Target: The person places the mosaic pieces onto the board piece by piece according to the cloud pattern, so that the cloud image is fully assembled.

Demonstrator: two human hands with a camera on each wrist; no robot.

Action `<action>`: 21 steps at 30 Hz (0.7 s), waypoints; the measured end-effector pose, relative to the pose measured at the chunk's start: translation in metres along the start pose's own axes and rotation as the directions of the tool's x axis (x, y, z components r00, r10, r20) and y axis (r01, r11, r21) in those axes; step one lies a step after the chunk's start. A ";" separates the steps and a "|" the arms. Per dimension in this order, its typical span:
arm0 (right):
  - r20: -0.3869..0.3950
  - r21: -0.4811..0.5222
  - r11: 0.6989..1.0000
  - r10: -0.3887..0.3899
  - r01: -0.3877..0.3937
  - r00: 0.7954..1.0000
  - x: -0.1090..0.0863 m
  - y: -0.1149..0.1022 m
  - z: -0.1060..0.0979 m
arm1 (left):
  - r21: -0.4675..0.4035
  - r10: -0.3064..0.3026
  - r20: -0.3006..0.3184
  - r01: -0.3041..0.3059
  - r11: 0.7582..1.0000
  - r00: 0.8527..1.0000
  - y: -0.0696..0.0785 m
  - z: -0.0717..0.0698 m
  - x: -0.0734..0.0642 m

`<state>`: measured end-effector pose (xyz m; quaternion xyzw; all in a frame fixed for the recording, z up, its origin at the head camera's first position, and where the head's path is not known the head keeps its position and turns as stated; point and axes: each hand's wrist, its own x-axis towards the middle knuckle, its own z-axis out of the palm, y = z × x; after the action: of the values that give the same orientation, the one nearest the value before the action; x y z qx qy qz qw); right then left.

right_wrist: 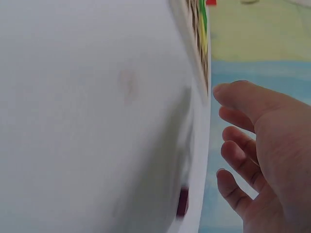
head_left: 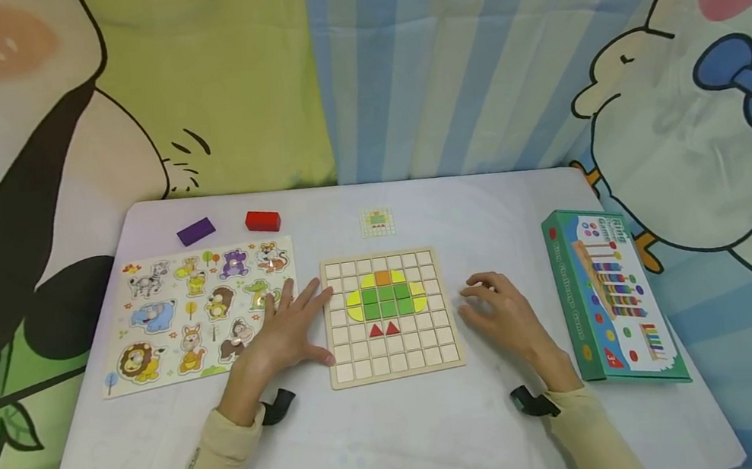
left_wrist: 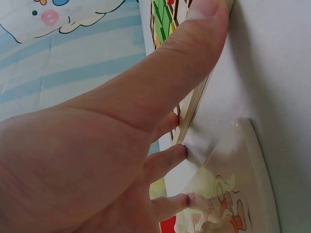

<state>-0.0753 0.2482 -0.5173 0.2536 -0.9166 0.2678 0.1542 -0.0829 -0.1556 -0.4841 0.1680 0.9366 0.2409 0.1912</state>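
A square wooden grid board (head_left: 395,355) bears green square tiles (head_left: 386,301), an orange tile (head_left: 382,278), yellow rounded pieces (head_left: 418,296) and two red triangles (head_left: 384,330). At its left side my left hand (head_left: 279,332) has its fingers spread, thumb (left_wrist: 201,34) on the board's edge and index fingertip at the rim. The other fingers of that hand reach over the animal puzzle (head_left: 205,313). Right of the board, my right hand (head_left: 504,313) hovers with loosely bent fingers (right_wrist: 238,155) and holds nothing.
A small pattern card (head_left: 377,222) lies behind the board. Purple (head_left: 196,231) and red (head_left: 263,221) blocks sit behind the animal puzzle. A green toy box (head_left: 612,294) lies near the table's right edge. Cartoon-printed cloth hangs behind the white table (head_left: 385,447).
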 end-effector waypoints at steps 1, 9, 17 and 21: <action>-0.005 -0.014 1.000 0.027 -0.027 1.000 -0.006 0.005 -0.005 | 0.000 0.001 -0.001 -0.001 1.000 1.000 0.000 0.000 0.000; -0.018 -0.083 0.973 0.216 -0.217 0.976 -0.045 0.035 -0.031 | -0.007 -0.004 -0.002 0.004 1.000 1.000 -0.001 0.000 -0.001; 0.004 -0.081 0.957 0.279 -0.277 0.960 -0.057 0.042 -0.031 | -0.012 0.008 -0.013 -0.009 1.000 1.000 -0.002 0.000 -0.002; 0.002 -0.080 0.956 0.284 -0.283 0.959 -0.057 0.042 -0.030 | -0.011 0.011 -0.009 -0.011 1.000 1.000 -0.002 0.001 -0.002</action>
<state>-0.0472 0.3176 -0.5341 0.1148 -0.9544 0.2489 0.1181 -0.0815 -0.1577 -0.4850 0.1708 0.9352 0.2478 0.1867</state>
